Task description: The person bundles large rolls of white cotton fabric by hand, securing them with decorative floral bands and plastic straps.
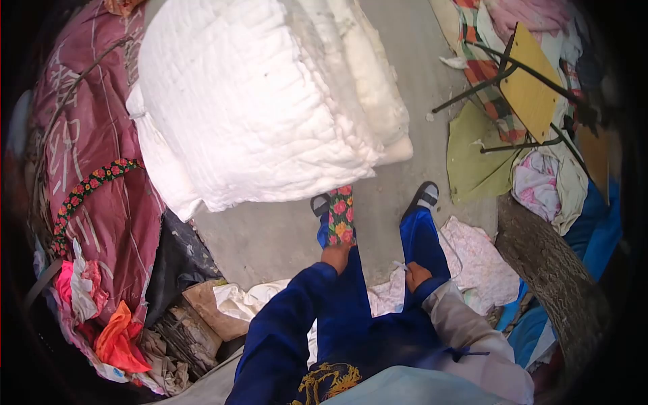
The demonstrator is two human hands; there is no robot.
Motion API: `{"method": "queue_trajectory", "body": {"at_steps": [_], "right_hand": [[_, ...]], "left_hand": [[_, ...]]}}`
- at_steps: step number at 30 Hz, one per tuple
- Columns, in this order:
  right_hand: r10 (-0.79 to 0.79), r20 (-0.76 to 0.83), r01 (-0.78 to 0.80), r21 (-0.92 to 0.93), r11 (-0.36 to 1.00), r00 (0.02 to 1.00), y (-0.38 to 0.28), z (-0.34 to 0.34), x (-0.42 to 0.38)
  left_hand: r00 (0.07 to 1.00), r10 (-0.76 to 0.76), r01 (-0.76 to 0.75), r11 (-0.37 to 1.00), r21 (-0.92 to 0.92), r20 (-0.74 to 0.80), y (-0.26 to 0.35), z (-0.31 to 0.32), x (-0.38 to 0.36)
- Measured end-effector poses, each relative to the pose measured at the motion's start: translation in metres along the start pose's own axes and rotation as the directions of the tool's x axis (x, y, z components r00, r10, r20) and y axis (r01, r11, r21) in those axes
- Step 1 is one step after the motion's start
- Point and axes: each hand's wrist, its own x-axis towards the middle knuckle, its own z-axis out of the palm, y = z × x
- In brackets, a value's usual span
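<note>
Left hand [335, 256]: closed on the near end of a flowered strip [341, 219], in front of the left leg of the blue trousers [343, 297]. From the hand the strip runs forward, away from the body, just right of the left sandal [320, 204], to the near edge of a thick white quilt [229, 101]; beyond that edge it is hidden.

Right hand [417, 275]: apart from the left, at the right leg of the trousers, to the right of the strip and not touching it. Fingers partly hidden; cannot tell whether they grip anything. A thin cord [460, 260] loops just beside this hand.

Quilt: folded in a bulky pile on the grey floor [263, 246], ahead of both hands, nearer the left. Neither hand touches it. A cream layer shows along its right side.

A second flowered length [91, 181] emerges at the quilt's left side and curves over a maroon sheet [101, 101], well apart from the hands. Cannot tell whether both lengths are one piece.

Right side: overturned chair [533, 84] above a green cloth [476, 158]; log [553, 283] nearer the body.
</note>
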Motion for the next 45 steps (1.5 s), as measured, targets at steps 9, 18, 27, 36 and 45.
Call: {"method": "queue_trajectory", "body": {"at_steps": [9,18,27,36,45], "right_hand": [[-0.349,-0.07,0.336,-0.151,0.93,0.935,-0.143,-0.061,-0.032],[-0.381,-0.027,0.374,-0.132,0.918,0.924,-0.25,-0.027,-0.008],[-0.476,0.221,0.515,-0.172,0.84,0.851,-0.455,-0.087,-0.09],[-0.838,0.208,0.862,-0.064,0.503,0.504,-0.396,-0.152,-0.068],[-0.279,0.235,0.042,0.69,0.723,0.931,-0.333,-0.181,0.027]], "left_hand": [[0.994,-0.062,0.046,0.984,-0.17,-0.095,0.052,-0.099,-0.123],[0.979,-0.113,0.044,0.928,-0.369,-0.167,0.073,-0.246,-0.259],[0.958,0.044,-0.168,0.888,-0.429,-0.283,0.127,-0.423,-0.291],[0.871,-0.122,-0.211,0.782,-0.587,-0.476,0.217,-0.442,-0.185],[0.681,-0.139,-0.361,0.79,-0.495,-0.719,0.283,-0.453,-0.121]]}}
